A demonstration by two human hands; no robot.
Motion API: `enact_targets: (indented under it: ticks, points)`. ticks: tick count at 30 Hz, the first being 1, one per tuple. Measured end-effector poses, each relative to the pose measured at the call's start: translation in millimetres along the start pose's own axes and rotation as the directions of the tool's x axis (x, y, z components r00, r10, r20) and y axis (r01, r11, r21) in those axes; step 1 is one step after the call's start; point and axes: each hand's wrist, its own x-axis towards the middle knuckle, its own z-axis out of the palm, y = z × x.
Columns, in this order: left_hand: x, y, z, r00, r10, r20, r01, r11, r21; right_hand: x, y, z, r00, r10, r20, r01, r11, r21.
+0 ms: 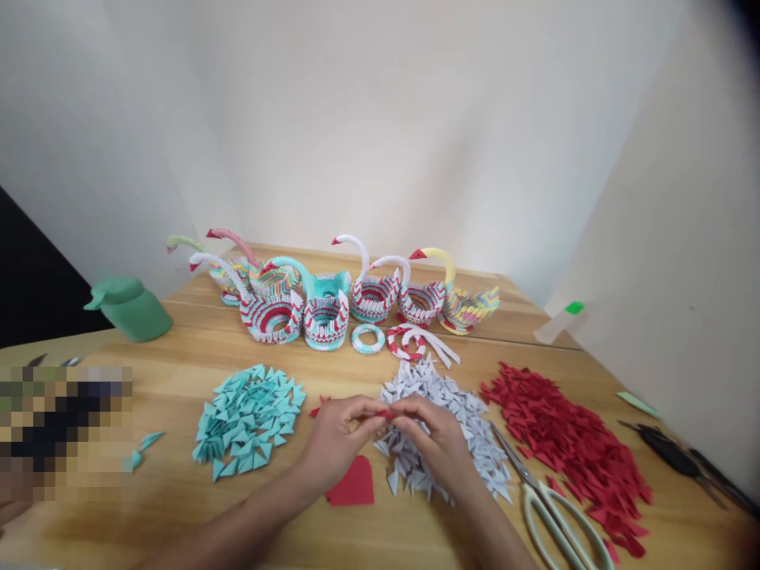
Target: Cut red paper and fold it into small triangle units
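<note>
My left hand (336, 439) and my right hand (436, 443) meet at the middle of the wooden table (178, 356), fingers pinched together on a small red folded paper piece (385, 413). Under my right hand lies a pile of white folded paper triangles (469, 412). A red paper sheet (355, 483) rests flat below my left wrist. A pile of teal triangles (249, 419) lies to the left and a pile of red triangles (570, 439) to the right.
Several modular paper swans (326, 297) stand in a row at the back, with paper rings (368, 338) before them. Scissors (549, 507) lie right of my right hand. A green container (131, 307) sits far left, dark tools (682, 459) far right.
</note>
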Motion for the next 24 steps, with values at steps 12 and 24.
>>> enact_targets:
  ticks: [12,24]
  points:
    - [-0.5,3.6,-2.1,1.000,-0.002,0.017,0.001,0.999,0.033,1.1,-6.7,0.3,0.995,-0.101,-0.005,0.100,0.994,-0.051]
    - [-1.5,-11.0,5.9,0.993,-0.109,0.051,0.119,0.947,-0.298,-6.3,-8.4,3.9,0.920,-0.367,-0.135,0.330,0.915,-0.234]
